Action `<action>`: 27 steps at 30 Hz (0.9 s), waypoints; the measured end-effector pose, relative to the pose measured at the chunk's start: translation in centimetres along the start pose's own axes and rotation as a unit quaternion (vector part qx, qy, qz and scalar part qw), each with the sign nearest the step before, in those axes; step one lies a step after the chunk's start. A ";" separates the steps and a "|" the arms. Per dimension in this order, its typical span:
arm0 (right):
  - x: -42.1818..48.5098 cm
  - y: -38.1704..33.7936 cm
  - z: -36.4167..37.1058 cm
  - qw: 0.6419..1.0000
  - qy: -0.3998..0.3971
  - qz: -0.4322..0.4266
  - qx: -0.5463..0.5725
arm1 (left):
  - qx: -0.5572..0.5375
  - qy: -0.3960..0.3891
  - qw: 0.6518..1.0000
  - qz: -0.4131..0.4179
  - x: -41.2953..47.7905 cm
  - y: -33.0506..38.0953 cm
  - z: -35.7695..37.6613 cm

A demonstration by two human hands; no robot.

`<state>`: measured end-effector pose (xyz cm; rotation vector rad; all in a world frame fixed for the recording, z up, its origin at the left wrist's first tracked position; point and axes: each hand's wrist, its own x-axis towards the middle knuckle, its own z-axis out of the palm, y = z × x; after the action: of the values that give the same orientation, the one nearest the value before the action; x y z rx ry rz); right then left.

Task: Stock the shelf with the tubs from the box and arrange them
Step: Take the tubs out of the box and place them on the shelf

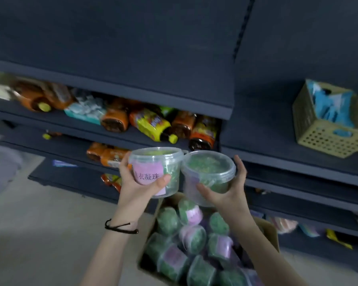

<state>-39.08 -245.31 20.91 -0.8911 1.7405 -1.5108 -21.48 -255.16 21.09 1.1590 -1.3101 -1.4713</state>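
From my station I see the left hand [136, 186] wrapped round a clear tub [163, 162] of green contents, thumb laid across its pink label [148, 172] and fingers curled behind the far wall. That tub stands upright above the far left corner of the cardboard box [271, 230]. The right hand [229, 195] grips a second tub [207, 174], thumb on the near wall and fingers reaching up its right side. This one tips toward me so its lid shows, and it hangs above the box's far edge. The two rims meet or nearly meet; I cannot tell which. A black cord bracelet [120, 226] sits on the left wrist.

The box stands open on the floor [50, 213], directly below both hands. It is packed with more tubs [192, 244] lying at all angles, many showing purple-pink labels.

Beyond the box rises the dark shelving [132, 93]. Up and left of the box, one shelf carries brown bottles [153, 124] with orange and yellow labels, lying on their sides, and a pale blue packet [85, 112] among them. Up and right of the box, a perforated yellowish basket [329, 137] sits on another shelf and holds blue packets. Just right of the box, low on the shelving, lie a few packets too blurred for me to name.
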 end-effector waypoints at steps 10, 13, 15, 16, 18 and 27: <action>-2.0 -15.6 20.2 0.988 -0.056 -0.131 0.059 | -0.012 0.025 0.984 0.175 2.1 15.6 -21.8; -2.0 -17.8 26.3 0.986 -0.055 -0.144 0.068 | -0.006 0.054 0.979 0.196 3.4 18.1 -27.8; -1.9 -19.1 29.8 0.984 -0.061 -0.154 0.065 | 0.008 0.074 0.973 0.217 4.5 19.5 -31.0; -1.8 -19.8 31.4 0.983 -0.068 -0.154 0.069 | 0.018 0.085 0.970 0.226 5.1 20.1 -32.4; -1.0 -21.0 34.2 0.981 -0.079 -0.159 0.075 | 0.030 0.107 0.966 0.236 6.9 21.1 -34.9; 8.6 -22.8 45.0 0.981 -0.068 -0.172 0.060 | 0.054 0.184 0.953 0.236 19.1 21.8 -42.8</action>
<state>-4.76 -279.21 37.89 -1.2483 1.4325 -1.7088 15.85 -285.83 39.44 1.0330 -1.2979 -0.8038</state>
